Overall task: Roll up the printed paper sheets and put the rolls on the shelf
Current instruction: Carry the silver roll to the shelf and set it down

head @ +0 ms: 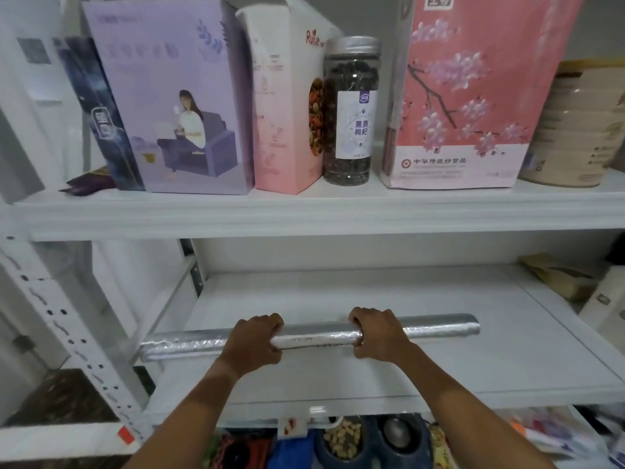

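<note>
both hands clench one roll: left hand [258, 340] and right hand [378, 335] curl their fingers round the silver roll [314, 336] near its middle. it is long, shiny and crinkled, lying crosswise on the white lower shelf [490, 360], centre of the frame.

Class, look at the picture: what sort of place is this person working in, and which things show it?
Probably a home storeroom or pantry: white metal shelving holds food boxes, such as the pink blossom-printed box, and a jar of dried berries. Both hands grip a silvery paper roll.
</note>
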